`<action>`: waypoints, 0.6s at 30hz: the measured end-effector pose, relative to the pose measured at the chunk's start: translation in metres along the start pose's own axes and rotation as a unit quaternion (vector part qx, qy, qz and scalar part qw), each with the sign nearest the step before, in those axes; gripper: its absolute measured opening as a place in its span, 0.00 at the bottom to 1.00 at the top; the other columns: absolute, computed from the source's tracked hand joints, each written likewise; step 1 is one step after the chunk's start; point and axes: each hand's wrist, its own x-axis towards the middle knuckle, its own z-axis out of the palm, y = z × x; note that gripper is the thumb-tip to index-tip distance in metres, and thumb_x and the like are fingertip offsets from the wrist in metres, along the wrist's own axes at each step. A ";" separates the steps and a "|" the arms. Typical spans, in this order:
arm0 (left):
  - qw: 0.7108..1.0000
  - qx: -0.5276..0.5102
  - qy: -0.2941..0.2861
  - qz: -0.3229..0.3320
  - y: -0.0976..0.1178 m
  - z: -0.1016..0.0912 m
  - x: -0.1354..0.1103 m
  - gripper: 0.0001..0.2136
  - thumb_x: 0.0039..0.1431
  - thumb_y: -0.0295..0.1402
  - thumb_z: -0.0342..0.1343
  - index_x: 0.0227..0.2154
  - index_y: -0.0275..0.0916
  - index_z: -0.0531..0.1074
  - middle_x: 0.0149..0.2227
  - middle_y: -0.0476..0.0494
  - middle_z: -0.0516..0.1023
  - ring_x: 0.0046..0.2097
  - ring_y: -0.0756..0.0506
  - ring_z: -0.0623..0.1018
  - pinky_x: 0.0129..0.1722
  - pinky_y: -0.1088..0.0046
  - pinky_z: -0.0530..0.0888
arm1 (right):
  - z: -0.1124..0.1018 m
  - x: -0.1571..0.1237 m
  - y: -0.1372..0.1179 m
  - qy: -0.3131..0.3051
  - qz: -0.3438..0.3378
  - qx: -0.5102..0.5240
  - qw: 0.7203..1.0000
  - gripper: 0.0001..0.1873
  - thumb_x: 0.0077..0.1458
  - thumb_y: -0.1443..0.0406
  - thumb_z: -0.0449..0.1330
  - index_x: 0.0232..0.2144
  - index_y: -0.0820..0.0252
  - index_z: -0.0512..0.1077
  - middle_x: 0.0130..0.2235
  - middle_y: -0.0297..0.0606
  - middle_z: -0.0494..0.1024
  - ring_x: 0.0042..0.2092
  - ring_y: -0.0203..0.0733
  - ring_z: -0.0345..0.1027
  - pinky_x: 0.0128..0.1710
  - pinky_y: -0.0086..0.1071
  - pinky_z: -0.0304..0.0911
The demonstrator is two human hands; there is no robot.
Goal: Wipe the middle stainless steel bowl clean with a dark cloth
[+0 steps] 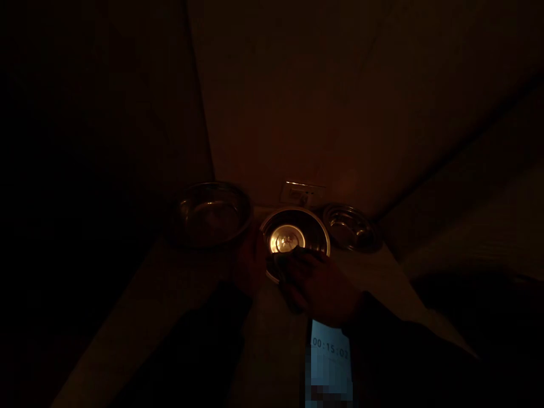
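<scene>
The scene is very dark. A shiny steel bowl point(314, 229) stands at the middle of a pale counter, its bottom catching a warm light. My left hand point(250, 263) grips the bowl's left rim. My right hand point(317, 286) is curled over the bowl's near rim, fingers closed on something small and pale that I cannot make out. Both forearms are in dark sleeves.
A larger steel bowl point(210, 215) sits to the left, a shallower steel dish point(351, 226) to the right. A wall socket point(302, 194) is on the wall behind. A lit phone screen point(330, 362) showing a timer lies near the counter's point(170, 294) front.
</scene>
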 end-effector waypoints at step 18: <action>1.000 -0.016 0.005 -0.011 -0.004 -0.004 0.000 0.19 0.63 0.39 0.43 0.51 0.39 0.70 0.48 0.41 0.78 0.53 0.42 0.75 0.52 0.64 0.71 | -0.008 -0.005 0.009 -0.047 -0.035 -0.009 0.998 0.20 0.56 0.61 0.54 0.48 0.67 0.70 0.47 0.49 0.75 0.51 0.53 0.62 0.53 0.49 0.54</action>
